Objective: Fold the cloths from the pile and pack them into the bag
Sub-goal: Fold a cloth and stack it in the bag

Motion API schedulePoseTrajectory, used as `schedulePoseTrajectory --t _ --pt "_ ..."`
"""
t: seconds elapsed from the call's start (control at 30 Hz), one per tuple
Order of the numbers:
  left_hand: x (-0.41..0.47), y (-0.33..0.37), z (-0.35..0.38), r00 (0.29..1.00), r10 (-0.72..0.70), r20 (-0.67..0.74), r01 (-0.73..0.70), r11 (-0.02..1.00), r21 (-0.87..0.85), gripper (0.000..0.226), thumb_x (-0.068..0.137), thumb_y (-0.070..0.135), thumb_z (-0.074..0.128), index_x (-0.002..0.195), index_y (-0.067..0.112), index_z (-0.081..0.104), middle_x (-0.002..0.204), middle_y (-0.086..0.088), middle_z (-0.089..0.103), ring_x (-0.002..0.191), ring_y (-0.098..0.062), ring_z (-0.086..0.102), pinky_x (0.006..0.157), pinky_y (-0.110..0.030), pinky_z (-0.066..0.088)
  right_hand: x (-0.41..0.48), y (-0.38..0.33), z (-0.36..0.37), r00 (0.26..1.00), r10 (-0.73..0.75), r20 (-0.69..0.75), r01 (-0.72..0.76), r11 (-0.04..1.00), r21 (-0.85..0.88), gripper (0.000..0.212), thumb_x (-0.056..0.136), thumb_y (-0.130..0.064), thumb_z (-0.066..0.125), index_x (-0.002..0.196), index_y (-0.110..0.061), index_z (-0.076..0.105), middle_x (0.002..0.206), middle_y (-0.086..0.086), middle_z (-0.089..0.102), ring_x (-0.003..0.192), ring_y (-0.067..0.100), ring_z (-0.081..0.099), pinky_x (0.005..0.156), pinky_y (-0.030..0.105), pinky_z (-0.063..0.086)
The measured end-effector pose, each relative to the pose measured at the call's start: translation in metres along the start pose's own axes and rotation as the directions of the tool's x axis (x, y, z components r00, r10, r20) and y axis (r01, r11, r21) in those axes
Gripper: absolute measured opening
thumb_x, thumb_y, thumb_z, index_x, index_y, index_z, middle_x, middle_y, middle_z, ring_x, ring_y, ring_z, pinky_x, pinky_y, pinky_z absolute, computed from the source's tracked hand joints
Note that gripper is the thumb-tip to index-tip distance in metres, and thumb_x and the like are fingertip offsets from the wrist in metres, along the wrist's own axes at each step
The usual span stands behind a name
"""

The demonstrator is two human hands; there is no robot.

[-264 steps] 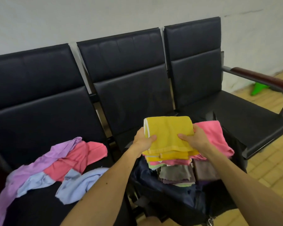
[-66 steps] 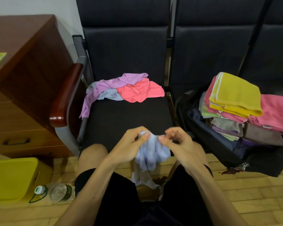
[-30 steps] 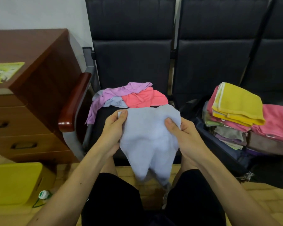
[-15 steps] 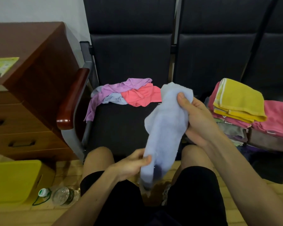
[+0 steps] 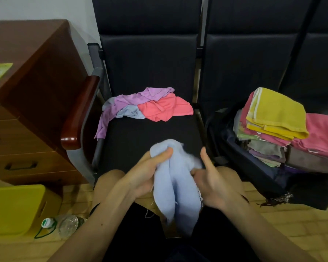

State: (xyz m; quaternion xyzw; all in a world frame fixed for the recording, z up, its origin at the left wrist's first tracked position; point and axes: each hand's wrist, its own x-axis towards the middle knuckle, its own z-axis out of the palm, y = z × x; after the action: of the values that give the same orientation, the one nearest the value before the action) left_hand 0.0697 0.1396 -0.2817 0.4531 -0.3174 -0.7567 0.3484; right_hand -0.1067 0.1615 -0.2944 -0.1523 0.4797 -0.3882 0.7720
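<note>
Cloth bunched, edges hidden between hands

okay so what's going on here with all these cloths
A seated person is working on a light blue cloth, gripping it with the left hand and the right hand; it is bunched, not yet folded. Three loose cloths wait on the chair seat. Folded cloths are stacked in the open dark bag on the right.
</note>
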Motion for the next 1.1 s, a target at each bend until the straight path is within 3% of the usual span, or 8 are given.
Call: schedulePoseTrajectory --t 0.07,0.23,0.37,0.53,0.73,0.87,1.0,1.1 --pt "0.0 0.007 -0.001 1.0 0.017 -0.017 -0.017 1.0 -0.013 0.038 0.08 0.033 0.072 0.111 0.011 0.07 0.104 -0.014 0.075 0.099 -0.024 0.073 0.083 -0.037 0.057 0.0 0.018 -0.006 0.986 0.107 0.126 -0.11 0.994 0.019 0.078 0.083 -0.071 0.045 0.105 -0.003 0.076 0.105 0.017 0.073 0.094 0.028 0.071 0.084 0.04 0.055" --pt "0.007 0.006 -0.001 0.996 -0.017 -0.088 0.019 1.0 0.02 0.007 0.088 0.018 0.07 0.085 0.017 0.077 0.094 -0.01 0.077 0.082 -0.016 0.075 0.078 -0.036 0.056 0.0 0.004 -0.002 0.994 -0.035 0.105 0.026 0.995 0.094 0.05 0.091 -0.04 0.051 0.124 -0.003 0.062 0.114 0.016 0.072 0.108 0.028 0.068 0.095 0.043 0.05" --pt "0.005 0.002 -0.005 1.0 -0.016 0.01 0.015 0.988 0.157 0.016 0.089 0.007 0.066 0.105 0.011 0.067 0.107 -0.014 0.072 0.089 -0.02 0.073 0.081 -0.035 0.059 0.005 -0.006 -0.004 0.987 -0.146 0.059 0.148 0.988 -0.031 0.045 0.084 -0.023 0.064 0.121 0.002 0.065 0.122 0.026 0.066 0.115 0.034 0.064 0.094 0.043 0.055" --pt "0.006 0.0 -0.025 0.981 -0.071 0.183 0.041 0.986 0.165 0.056 0.078 -0.002 0.076 0.129 0.015 0.063 0.124 -0.015 0.068 0.116 -0.03 0.065 0.092 -0.048 0.055 0.006 -0.017 -0.002 0.938 -0.347 -0.011 0.33 0.9 -0.286 0.029 0.093 -0.017 0.062 0.116 -0.001 0.068 0.113 0.021 0.071 0.11 0.034 0.067 0.084 0.041 0.057" --pt "0.011 0.0 -0.036 0.997 -0.067 0.031 0.056 0.959 0.276 0.052 0.072 0.005 0.082 0.122 0.008 0.067 0.116 -0.015 0.072 0.11 -0.032 0.068 0.096 -0.049 0.053 -0.002 -0.03 0.0 0.848 -0.529 -0.008 0.449 0.727 -0.52 0.015 0.096 -0.014 0.062 0.106 -0.005 0.069 0.1 0.02 0.072 0.093 0.036 0.07 0.08 0.049 0.056" --pt "0.014 -0.001 -0.039 0.998 -0.009 -0.067 0.024 0.973 0.23 0.034 0.088 0.01 0.069 0.121 0.013 0.067 0.116 -0.011 0.073 0.104 -0.027 0.071 0.081 -0.039 0.059 -0.008 -0.04 -0.002 0.814 -0.572 -0.1 0.38 0.656 -0.652 0.014 0.097 -0.02 0.061 0.11 -0.015 0.065 0.089 0.007 0.071 0.078 0.023 0.07 0.062 0.024 0.056" --pt "0.019 0.005 -0.033 0.96 0.064 -0.274 -0.033 0.993 0.117 0.044 0.088 0.021 0.073 0.129 0.015 0.056 0.118 -0.009 0.069 0.098 -0.023 0.07 0.074 -0.038 0.059 -0.002 -0.046 -0.005 0.826 -0.47 -0.31 0.261 0.808 -0.529 0.043 0.094 -0.028 0.067 0.132 -0.02 0.048 0.101 0.005 0.066 0.085 0.016 0.067 0.067 0.027 0.055" --pt "0.02 0.015 -0.028 0.963 0.103 -0.249 -0.146 0.976 -0.159 0.073 0.081 0.025 0.077 0.144 0.012 0.043 0.089 0.002 0.072 0.077 -0.013 0.067 0.066 -0.033 0.052 -0.006 -0.054 -0.003 0.893 -0.381 -0.239 0.309 0.905 -0.291 0.051 0.087 -0.026 0.073 0.132 -0.016 0.053 0.118 0.008 0.066 0.099 0.02 0.068 0.074 0.032 0.055"
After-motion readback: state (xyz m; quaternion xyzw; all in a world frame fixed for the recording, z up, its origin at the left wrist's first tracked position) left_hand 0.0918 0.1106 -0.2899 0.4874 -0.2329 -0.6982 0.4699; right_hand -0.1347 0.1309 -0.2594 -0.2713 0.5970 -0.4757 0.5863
